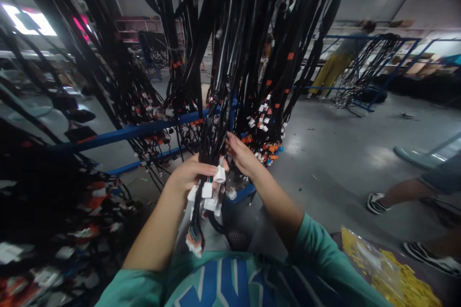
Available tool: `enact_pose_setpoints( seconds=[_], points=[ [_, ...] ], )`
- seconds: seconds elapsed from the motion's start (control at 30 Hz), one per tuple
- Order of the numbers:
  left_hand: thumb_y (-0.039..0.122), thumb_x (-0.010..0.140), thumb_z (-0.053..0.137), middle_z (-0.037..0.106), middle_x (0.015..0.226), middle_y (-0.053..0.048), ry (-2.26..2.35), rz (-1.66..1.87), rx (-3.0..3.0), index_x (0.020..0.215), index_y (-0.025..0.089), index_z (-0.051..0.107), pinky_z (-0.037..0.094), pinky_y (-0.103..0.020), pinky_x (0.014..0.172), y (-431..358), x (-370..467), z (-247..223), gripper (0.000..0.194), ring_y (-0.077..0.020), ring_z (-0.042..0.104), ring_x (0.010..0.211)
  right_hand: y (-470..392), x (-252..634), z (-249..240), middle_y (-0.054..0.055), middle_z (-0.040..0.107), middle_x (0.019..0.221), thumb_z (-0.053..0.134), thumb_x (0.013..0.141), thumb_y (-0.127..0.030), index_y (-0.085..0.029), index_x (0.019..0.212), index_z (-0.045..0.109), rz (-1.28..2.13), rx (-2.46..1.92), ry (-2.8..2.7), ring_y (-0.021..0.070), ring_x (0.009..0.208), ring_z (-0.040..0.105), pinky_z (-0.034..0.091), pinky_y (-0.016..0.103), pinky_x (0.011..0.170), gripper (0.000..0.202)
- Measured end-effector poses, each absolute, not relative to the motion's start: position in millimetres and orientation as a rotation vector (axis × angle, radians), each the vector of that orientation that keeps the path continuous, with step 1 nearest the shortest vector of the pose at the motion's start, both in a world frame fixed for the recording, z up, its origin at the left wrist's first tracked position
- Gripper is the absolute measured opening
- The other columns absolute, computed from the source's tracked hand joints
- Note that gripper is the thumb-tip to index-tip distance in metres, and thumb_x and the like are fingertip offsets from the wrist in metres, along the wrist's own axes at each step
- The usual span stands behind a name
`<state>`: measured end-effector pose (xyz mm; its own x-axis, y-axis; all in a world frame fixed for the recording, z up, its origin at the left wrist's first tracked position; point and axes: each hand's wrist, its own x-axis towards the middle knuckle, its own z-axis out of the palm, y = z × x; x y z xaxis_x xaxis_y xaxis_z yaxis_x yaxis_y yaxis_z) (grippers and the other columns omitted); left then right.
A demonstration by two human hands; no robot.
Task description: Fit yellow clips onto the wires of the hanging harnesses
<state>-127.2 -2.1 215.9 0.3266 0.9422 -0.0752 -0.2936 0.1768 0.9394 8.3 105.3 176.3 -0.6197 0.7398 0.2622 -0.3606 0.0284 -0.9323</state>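
A thick bundle of black-sleeved wire harnesses point(212, 146) hangs down in front of me. My left hand point(189, 172) is closed round the bundle near its lower end, with the thumb lying across the front beside a white connector point(219, 174). Several more white plugs dangle just below that thumb, and one branch ends in coloured wires with a pale plug point(194, 244). On the bundle's right side, a little higher up, my right hand point(243, 153) has its fingers bent in and pinched at the black strands. Its fingertips are partly hidden behind the cables.
Blue rack bars point(154, 127) run behind the bundle. More harnesses with white and orange connectors point(270, 148) hang on both sides. Yellow pieces in a clear bag point(382, 268) lie at lower right, near a person's shoes point(378, 203). Another person point(338, 62) stands by a far rack.
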Motion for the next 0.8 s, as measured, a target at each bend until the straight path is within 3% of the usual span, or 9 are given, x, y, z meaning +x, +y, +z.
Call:
enact_pose_setpoints(
  seconds=[0.13, 0.27, 0.37, 0.47, 0.6, 0.7, 0.8],
  points=[
    [0.03, 0.055, 0.08, 0.067, 0.065, -0.004, 1.107, 1.266, 1.014, 0.077, 0.011, 0.066, 0.047, -0.022, 0.049, 0.3, -136.8, 216.9, 0.032, -0.015, 0.061, 0.054, 85.6, 9.2, 188.1, 0.006, 0.067, 0.095, 0.05, 0.076, -0.068, -0.022, 0.107, 0.059, 1.578, -0.495, -1.56, 0.0218, 0.085, 0.064, 0.05, 0.037, 0.077, 0.056],
    [0.042, 0.049, 0.084, 0.069, 0.074, -0.006, 1.058, 1.459, 1.069, 0.087, 0.011, 0.065, 0.051, -0.024, 0.061, 8.6, -128.3, 206.1, 0.052, -0.0191, 0.065, 0.07, 66.2, 9.7, 197.5, 0.008, 0.065, 0.099, 0.04, 0.084, -0.063, -0.021, 0.108, 0.061, 1.059, -0.537, -1.829, 0.0238, 0.097, 0.059, 0.045, 0.04, 0.088, 0.053],
    [0.04, 0.039, 0.087, 0.066, 0.064, -0.003, 1.021, 1.39, 1.021, 0.086, 0.011, 0.062, 0.049, -0.025, 0.051, 10.9, -120.9, 201.3, 0.06, -0.0175, 0.062, 0.056, 61.0, 11.3, 199.3, 0.012, 0.061, 0.103, 0.03, 0.087, -0.066, -0.017, 0.106, 0.064, 0.739, -0.569, -1.933, 0.0255, 0.101, 0.053, 0.041, 0.043, 0.092, 0.062],
    [0.028, 0.043, 0.086, 0.062, 0.057, 0.0, 1.051, 1.288, 0.988, 0.083, 0.012, 0.06, 0.046, -0.024, 0.044, 6.1, -122.0, 205.1, 0.05, -0.0142, 0.056, 0.044, 69.4, 17.8, 196.1, 0.009, 0.06, 0.105, 0.026, 0.088, -0.066, -0.02, 0.104, 0.066, 0.798, -0.497, -1.946, 0.023, 0.103, 0.053, 0.04, 0.04, 0.094, 0.063],
    [0.023, 0.052, 0.079, 0.06, 0.056, 0.0, 0.906, 1.211, 0.953, 0.099, 0.011, 0.061, 0.043, -0.023, 0.043, -7.3, -126.2, 216.0, 0.052, -0.0129, 0.054, 0.045, 111.1, 20.1, 187.1, 0.01, 0.059, 0.112, 0.041, 0.085, -0.06, -0.02, 0.11, 0.062, 0.911, -0.643, -1.699, 0.023, 0.107, 0.054, 0.04, 0.038, 0.097, 0.052],
    [0.022, 0.054, 0.076, 0.058, 0.053, 0.0, 0.822, 1.19, 0.935, 0.105, 0.009, 0.06, 0.042, -0.023, 0.044, -18.3, -125.8, 222.8, 0.055, -0.0122, 0.053, 0.044, 158.1, 7.8, 179.7, 0.017, 0.052, 0.124, 0.06, 0.074, -0.054, -0.014, 0.123, 0.051, 0.904, -0.837, -1.601, 0.0254, 0.104, 0.055, 0.041, 0.041, 0.096, 0.064],
    [0.021, 0.057, 0.073, 0.057, 0.052, 0.001, 0.779, 1.211, 0.95, 0.103, 0.009, 0.059, 0.041, -0.024, 0.044, -29.7, -128.8, 229.0, 0.05, -0.0122, 0.052, 0.041, 197.2, -14.0, 175.9, 0.018, 0.043, 0.137, 0.07, 0.065, -0.048, -0.014, 0.129, 0.042, 0.955, -0.881, -1.58, 0.028, 0.123, 0.043, 0.034, 0.041, 0.103, 0.078]
  ],
)
